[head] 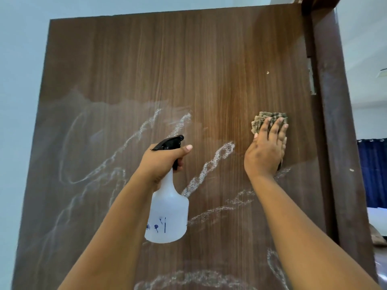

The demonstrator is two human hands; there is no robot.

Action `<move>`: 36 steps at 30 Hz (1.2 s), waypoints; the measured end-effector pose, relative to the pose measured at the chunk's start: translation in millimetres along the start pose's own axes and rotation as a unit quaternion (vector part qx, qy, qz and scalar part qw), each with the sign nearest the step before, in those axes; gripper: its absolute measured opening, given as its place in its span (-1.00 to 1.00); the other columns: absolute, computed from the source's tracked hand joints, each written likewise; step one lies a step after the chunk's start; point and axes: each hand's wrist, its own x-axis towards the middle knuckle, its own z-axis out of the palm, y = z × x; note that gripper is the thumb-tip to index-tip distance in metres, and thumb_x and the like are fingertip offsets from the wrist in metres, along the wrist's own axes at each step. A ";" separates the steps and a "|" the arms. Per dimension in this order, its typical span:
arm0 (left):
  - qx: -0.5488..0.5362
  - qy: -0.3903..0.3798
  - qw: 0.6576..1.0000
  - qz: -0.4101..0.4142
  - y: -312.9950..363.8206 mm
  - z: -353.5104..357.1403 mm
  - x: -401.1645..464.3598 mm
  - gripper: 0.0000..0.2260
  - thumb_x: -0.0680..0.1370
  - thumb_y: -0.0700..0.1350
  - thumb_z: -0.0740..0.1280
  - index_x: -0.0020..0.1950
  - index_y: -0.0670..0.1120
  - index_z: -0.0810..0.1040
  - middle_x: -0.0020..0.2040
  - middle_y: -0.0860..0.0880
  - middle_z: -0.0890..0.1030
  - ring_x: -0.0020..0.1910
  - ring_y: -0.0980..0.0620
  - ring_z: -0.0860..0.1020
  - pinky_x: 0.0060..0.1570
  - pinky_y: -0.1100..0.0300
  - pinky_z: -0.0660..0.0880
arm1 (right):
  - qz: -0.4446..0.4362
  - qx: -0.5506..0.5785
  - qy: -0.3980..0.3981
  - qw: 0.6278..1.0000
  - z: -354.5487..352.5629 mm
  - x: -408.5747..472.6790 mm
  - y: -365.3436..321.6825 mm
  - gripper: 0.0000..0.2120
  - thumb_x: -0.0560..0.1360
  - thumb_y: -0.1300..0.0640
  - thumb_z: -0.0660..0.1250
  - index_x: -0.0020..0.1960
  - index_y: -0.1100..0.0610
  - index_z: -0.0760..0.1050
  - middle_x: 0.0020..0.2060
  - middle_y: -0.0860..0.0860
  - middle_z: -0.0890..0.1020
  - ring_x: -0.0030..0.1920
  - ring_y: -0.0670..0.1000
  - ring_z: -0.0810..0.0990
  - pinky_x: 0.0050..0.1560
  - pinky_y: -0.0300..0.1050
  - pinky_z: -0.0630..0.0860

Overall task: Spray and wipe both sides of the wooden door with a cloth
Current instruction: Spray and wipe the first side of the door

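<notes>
— Pale walls frame an open doorway; where does the job stand?
— Nearest, the left hand has its grip closed round a translucent white spray bottle with a black trigger head, held just off the brown wood-grain door. The right hand presses a crumpled beige cloth flat against it, fingers spread.
— How to wipe well?
— I'd overlap strokes leftward through the white foam streaks. Beyond, the dark door frame crowds the cloth; navy curtains hang farther off.

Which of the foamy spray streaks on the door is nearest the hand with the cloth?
The short streak just below the right hand, at its wrist. The other streaks lie farther left or lower down.
</notes>
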 end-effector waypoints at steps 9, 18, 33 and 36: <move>0.003 -0.040 0.998 -0.047 -0.9 -7.8 -12.3 -0.77 0.46 -0.11 0.55 -0.02 -0.21 0.63 -0.30 -0.10 0.58 -0.31 0.00 0.57 -0.22 0.10 0.61 | 0.022 0.036 0.008 0.999 2.5 -3.3 -9.3 -0.52 0.67 0.15 0.02 0.57 0.21 0.11 0.56 0.21 0.07 0.57 0.24 -0.03 0.54 0.19 0.03; 0.017 -0.005 1.000 -0.002 -13.9 -26.4 3.0 -0.69 0.46 -0.05 0.55 0.06 -0.23 0.64 -0.22 -0.16 0.59 -0.27 -0.04 0.59 -0.25 0.16 0.62 | -0.048 0.015 -0.045 0.998 22.0 -49.5 -87.9 -0.44 0.62 0.08 0.12 0.59 -0.05 0.08 0.56 0.25 -0.04 0.56 0.30 -0.09 0.50 0.28 0.00; -0.008 -0.064 0.998 0.014 -8.3 -110.8 27.2 -0.72 0.46 -0.05 0.54 0.12 -0.11 0.65 -0.25 -0.11 0.57 -0.29 -0.01 0.56 -0.28 0.12 0.62 | 0.041 -0.019 0.014 0.999 35.2 -11.3 -112.8 -0.42 0.59 0.14 0.12 0.59 -0.02 0.10 0.58 0.16 0.04 0.57 0.20 -0.05 0.53 0.15 0.00; 0.016 -0.083 0.996 0.011 -13.5 -128.8 29.6 -0.69 0.44 0.00 0.55 0.10 -0.11 0.65 -0.26 -0.09 0.52 -0.32 0.01 0.51 -0.31 0.19 0.51 | 0.058 0.001 0.011 0.998 40.8 -20.0 -132.7 -0.51 0.66 0.04 0.05 0.58 -0.05 0.15 0.58 0.15 0.05 0.58 0.18 -0.06 0.54 0.13 -0.02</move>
